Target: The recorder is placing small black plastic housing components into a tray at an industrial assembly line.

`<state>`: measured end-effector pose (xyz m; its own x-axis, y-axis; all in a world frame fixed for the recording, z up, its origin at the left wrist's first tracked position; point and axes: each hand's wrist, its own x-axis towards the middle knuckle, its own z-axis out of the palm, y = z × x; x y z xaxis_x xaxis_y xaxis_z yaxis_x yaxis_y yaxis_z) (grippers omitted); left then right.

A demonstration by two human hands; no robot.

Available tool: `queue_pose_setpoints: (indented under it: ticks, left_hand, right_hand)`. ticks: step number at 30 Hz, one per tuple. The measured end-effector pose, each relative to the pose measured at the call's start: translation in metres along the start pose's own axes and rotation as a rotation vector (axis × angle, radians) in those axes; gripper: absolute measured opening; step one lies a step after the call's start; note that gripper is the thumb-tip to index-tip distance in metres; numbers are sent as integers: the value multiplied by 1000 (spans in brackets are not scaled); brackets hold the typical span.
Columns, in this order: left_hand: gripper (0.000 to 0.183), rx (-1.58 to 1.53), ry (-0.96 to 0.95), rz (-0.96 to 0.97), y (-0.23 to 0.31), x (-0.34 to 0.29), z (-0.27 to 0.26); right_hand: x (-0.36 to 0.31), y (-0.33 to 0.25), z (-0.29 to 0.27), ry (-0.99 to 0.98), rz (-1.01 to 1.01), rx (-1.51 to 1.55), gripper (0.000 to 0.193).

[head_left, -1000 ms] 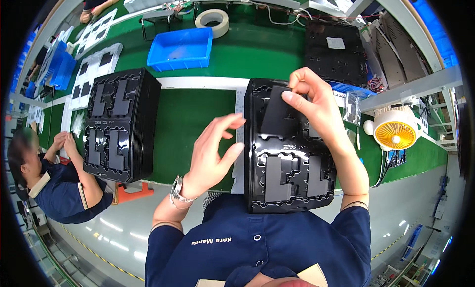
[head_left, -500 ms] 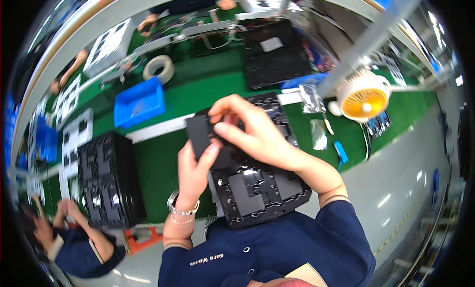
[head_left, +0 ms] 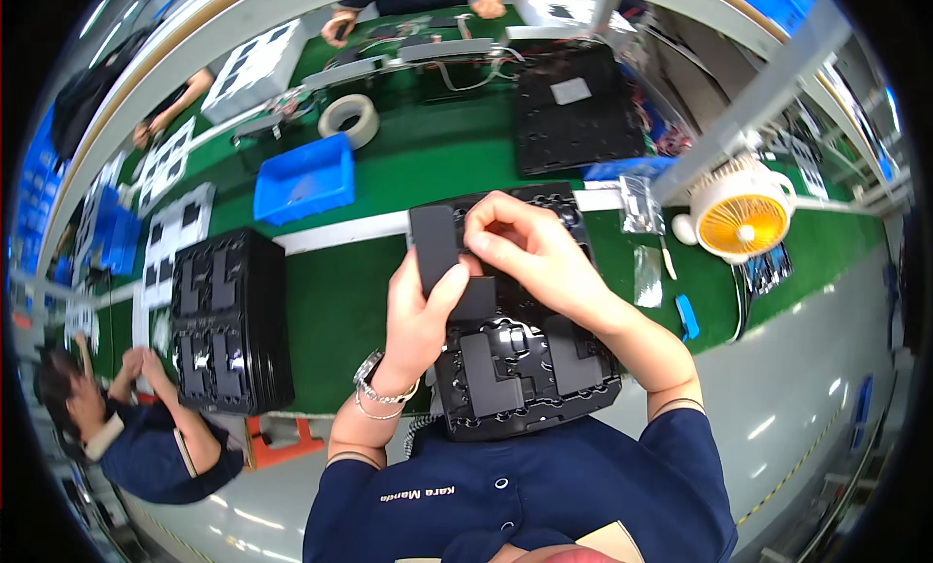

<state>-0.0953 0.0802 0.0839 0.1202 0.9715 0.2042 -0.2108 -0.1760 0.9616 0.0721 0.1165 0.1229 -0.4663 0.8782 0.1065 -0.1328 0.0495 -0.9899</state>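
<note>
My left hand [head_left: 416, 315] grips an L-shaped dark grey pad [head_left: 436, 247], thumb on top and fingers beneath. Beside its upper part, my right hand [head_left: 544, 247] is closed with thumb and forefinger pinched together; whatever is between them, if anything, is too small to make out. Both hands are over a glossy black moulded tray [head_left: 533, 422] at the bench's near edge. Similar pads, one on the left [head_left: 489, 380] and one on the right [head_left: 575, 361], lie in the tray's near half. My hands hide much of its far half.
Left of me stands a stack of black trays [head_left: 267, 320]. Beyond are a blue bin [head_left: 335, 186], a tape roll [head_left: 365, 126] and a black panel [head_left: 573, 140]. A fan [head_left: 743, 213], blue tool [head_left: 687, 316] and slanting post [head_left: 753, 92] are rightward. Co-workers sit left and opposite.
The whole view has shifted, so the bench appears farther right. My left hand still grips the pad, now more upright; my right thumb and forefinger have closed together beside it.
</note>
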Motion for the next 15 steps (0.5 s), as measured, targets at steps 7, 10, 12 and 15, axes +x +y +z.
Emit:
queue_pose_setpoints:
  ticks: [7,10,12,15]
  left_hand:
    - [23,-59,52,71,3,-4,-12]
    - [23,-23,32,77,1,-6,-14]
    - [23,-28,30,48,3,-7,-11]
    - [25,25,13,26,1,-6,-13]
  right_hand:
    - [9,6,12,-69,29,41,17]
    - [7,8,16,-31,-14,-15,16]
    - [6,9,16,-12,-34,-74,15]
    - [2,11,15,21,-48,-128,14]
